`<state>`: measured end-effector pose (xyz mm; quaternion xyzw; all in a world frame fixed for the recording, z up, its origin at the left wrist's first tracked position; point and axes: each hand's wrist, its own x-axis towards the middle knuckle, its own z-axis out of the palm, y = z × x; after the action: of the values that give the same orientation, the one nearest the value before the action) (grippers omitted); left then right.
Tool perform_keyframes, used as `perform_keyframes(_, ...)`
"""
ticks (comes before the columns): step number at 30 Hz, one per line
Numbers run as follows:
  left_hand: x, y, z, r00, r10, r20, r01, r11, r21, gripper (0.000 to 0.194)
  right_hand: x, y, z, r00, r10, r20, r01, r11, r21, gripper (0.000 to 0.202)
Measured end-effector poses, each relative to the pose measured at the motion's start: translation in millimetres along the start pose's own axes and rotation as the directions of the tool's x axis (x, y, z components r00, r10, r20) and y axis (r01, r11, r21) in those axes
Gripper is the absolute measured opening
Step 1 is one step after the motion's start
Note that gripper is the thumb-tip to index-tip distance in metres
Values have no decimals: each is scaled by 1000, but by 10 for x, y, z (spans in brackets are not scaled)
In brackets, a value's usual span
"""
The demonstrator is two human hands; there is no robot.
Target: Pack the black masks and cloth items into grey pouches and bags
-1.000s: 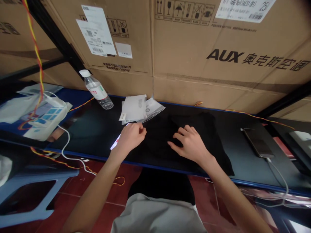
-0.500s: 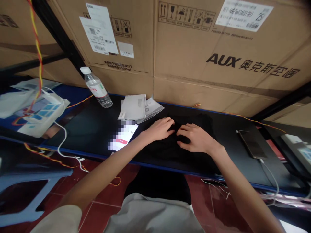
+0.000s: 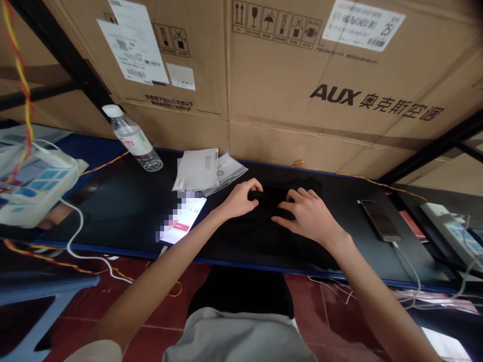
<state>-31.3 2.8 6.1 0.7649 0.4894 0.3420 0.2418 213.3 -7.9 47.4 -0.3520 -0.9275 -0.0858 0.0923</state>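
Note:
A piece of black cloth [image 3: 271, 236] lies on the black tabletop, and its edges are hard to make out against that surface. My left hand [image 3: 241, 198] is at the cloth's left side, thumb and forefinger curled round a dark fold. Across from it, my right hand [image 3: 307, 213] rests over the cloth with thumb and fingers apart. A lit phone [image 3: 184, 221] lies left of my left forearm. Behind that phone are flat plastic packets [image 3: 198, 168], close to my left hand.
A water bottle [image 3: 136, 141] stands at the back left, before large cardboard boxes [image 3: 271, 100]. On the right lies a dark phone [image 3: 381, 221] with a white cable. Power strips [image 3: 49, 181] and twisted wires sit at the left; a blue stool [image 3: 56, 306] stands below.
My hands have moved slightly apart, and the left one's thumb and forefinger show a wider curl. The whole view has shifted a little, with most things now further left.

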Motion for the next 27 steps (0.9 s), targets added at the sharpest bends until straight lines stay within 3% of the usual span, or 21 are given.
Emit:
perform_keyframes(2, -68, 37, 11, 995, 48, -88, -39, 994, 102, 31, 22, -23, 8, 997, 4, -71, 1, 997, 72, 35)
perform_keyframes(4, -156, 74, 19, 991, 95, -89, -73, 972, 223, 22, 72, -101, 16, 990, -5, -142, 34, 979, 201, 28)
perform_keyframes(6, -243, 83, 14, 993, 107, 46, -116, 946, 303, 15, 140, -229, 20, 978, -68, -195, 136, 924, 358, 21)
perform_keyframes(9, -328, 39, -24, 951, 94, 295, -198, 916, 349, 18, 240, -408, 40, 939, -234, -252, 337, 767, 546, 12)
perform_keyframes(11, -347, 11, -68, 940, 80, 332, -207, 906, 368, 26, 283, -412, 87, 910, -272, -313, 415, 623, 663, 14)
perform_keyframes(12, -347, 8, -93, 947, 72, 314, -192, 909, 371, 28, 295, -355, 127, 906, -231, -356, 423, 551, 719, 18)
perform_keyframes(14, -330, 24, -142, 970, 48, 237, -129, 933, 337, 27, 305, -115, 248, 909, -10, -417, 374, 463, 804, 24)
perform_keyframes(15, -311, 37, -163, 982, 21, 190, -77, 953, 294, 28, 303, 62, 328, 896, 156, -417, 304, 470, 829, 26)
perform_keyframes(17, -248, 59, -192, 994, -90, 60, 79, 984, 157, 37, 286, 480, 514, 824, 433, -366, 42, 597, 801, 23)
perform_keyframes(19, -148, 63, -198, 962, -266, -64, 266, 964, -9, 46, 253, 894, 695, 789, 548, -279, -257, 706, 659, 24)
perform_keyframes(21, -26, 52, -186, 907, -412, -91, 399, 908, -129, 49, 210, 1214, 824, 869, 474, -144, -342, 784, 518, 39)
perform_keyframes(23, 95, 37, -170, 889, -455, -47, 440, 879, -187, 50, 171, 1408, 874, 920, 391, -24, -351, 851, 391, 38)
perform_keyframes(25, 191, 18, -158, 902, -432, -18, 409, 864, -294, 50, 140, 1505, 847, 936, 352, -4, -332, 885, 326, 32)
perform_keyframes(27, 256, -9, -151, 899, -438, 5, 380, 774, -507, 41, 109, 1563, 774, 939, 338, -66, -286, 873, 394, 31)
